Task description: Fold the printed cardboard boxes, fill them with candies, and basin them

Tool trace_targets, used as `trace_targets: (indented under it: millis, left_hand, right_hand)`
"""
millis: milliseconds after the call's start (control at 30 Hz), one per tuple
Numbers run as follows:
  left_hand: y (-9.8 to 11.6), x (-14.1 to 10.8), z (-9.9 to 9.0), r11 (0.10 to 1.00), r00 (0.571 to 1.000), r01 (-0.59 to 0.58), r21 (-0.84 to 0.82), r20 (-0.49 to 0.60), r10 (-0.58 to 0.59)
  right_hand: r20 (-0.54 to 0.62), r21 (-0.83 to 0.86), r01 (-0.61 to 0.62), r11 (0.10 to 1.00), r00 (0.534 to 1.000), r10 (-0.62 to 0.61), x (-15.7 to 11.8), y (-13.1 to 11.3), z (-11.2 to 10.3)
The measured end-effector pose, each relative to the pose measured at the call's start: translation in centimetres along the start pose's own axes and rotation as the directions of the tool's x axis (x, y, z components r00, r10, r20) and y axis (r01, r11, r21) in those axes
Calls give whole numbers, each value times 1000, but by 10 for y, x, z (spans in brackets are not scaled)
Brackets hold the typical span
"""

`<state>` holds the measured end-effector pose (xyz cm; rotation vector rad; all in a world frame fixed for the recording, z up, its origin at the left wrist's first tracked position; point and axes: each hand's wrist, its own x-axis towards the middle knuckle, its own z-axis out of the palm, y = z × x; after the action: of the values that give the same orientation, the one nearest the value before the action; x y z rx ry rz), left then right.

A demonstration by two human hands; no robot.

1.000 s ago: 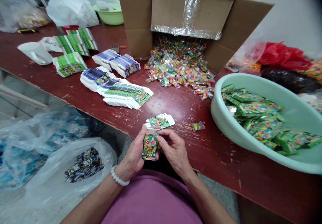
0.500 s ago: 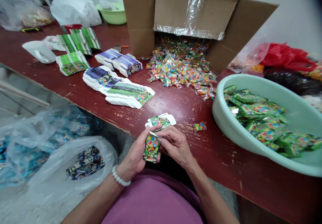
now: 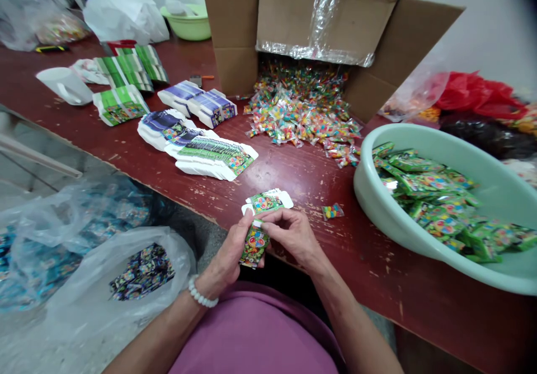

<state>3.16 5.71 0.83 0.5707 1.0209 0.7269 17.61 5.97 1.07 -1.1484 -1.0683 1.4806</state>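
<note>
A small green candy box with colourful print stands tilted in my left hand, whose fingers and thumb wrap its side. My right hand pinches the white flap at the box's top end between thumb and forefinger. Just beyond my fingers, a few flat green cartons with white flaps lie on the table. One clear packet of coloured candies rests to the right of them. The fingers behind the box are partly hidden.
A cardboard box spills candy packets onto the red table. At right stands a pale green basin of green boxes. Flat carton stacks lie at left. Plastic bags sit below the table edge.
My right thumb and fingers have come down closer over the box's top, and the white flap is now folded lower. The box has tilted slightly to the right.
</note>
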Motion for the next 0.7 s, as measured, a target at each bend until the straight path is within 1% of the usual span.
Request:
trace_targets:
  millis: [67, 133, 200, 267, 333, 400, 467, 500, 567, 633, 700]
  left_hand:
    - [-1, 1, -1, 1000, 1000, -6, 31, -4, 6]
    - [0, 1, -2, 999, 1000, -7, 44, -14, 8]
    - [3, 1, -2, 1000, 1000, -9, 27, -12, 9]
    - [7, 0, -1, 999, 1000, 16, -43, 7, -16]
    - [9, 0, 1, 986, 998, 67, -149, 23, -64]
    - [9, 1, 4, 963, 996, 85, -255, 10, -86]
    - [7, 3, 7, 951, 998, 30, -308, -41, -45]
    - [4, 3, 7, 948, 997, -6, -317, -71, -17]
    - [0, 3, 8, 952, 994, -43, -303, -104, 12]
    - [-3, 2, 9, 969, 995, -63, -237, -96, 41]
    - [-1, 1, 11, 985, 994, -96, -145, -69, 87]
  right_hand:
    - [-19, 21, -11, 1000, 1000, 11, 1, 1, 0]
    - [-31, -5, 15, 1000, 999, -15, 0, 1, -1]
    - [2, -82, 85, 993, 996, -85, -3, 1, -3]
    - [59, -202, 197, 959, 980, -189, -7, 2, -6]
    - [114, -336, 316, 887, 949, -294, -13, 5, -5]
    - [150, -486, 400, 777, 914, -376, -20, 9, -2]
    - [196, -635, 434, 639, 891, -410, -26, 14, 3]
    - [217, -698, 433, 571, 887, -407, -28, 15, 5]
    - [256, -774, 429, 467, 885, -388, -31, 16, 8]
    - [270, -800, 433, 415, 878, -395, -31, 11, 6]
    - [248, -817, 434, 379, 858, -450, -31, 1, 3]
